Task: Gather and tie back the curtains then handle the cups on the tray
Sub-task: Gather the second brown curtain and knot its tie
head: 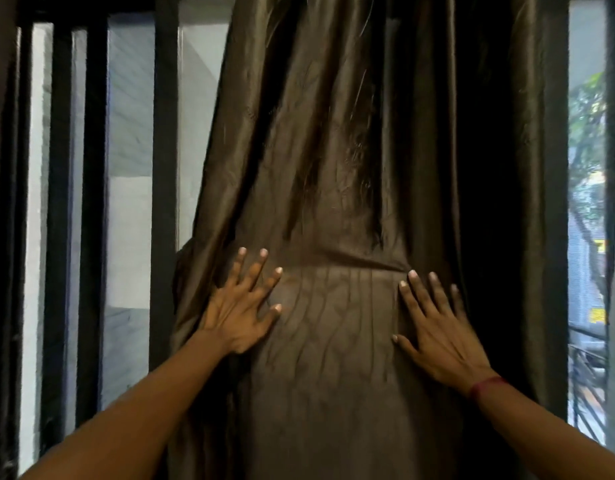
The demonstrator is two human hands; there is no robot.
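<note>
- Window bars (94, 202) are seen at far left, with daylight behind.
- Left hand (242, 313) is laid flat on the curtain (333, 168) at its left side, fingers spread, nothing gripped.
- The curtain is bunched narrow at hand level mid-frame; no tie is seen.
- Right hand (434, 334) is pressed flat on the right side, fingers straight; the hands are set apart.
- Risk: the fabric looks slick. With flat palms only, the bunch is likely lost and the folds spread.
- Tray and cups: not in view, so contents cannot be told.

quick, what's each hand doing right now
Left hand: open, fingers spread flat on the brown curtain.
Right hand: open, fingers straight, pressing the same curtain.
</note>
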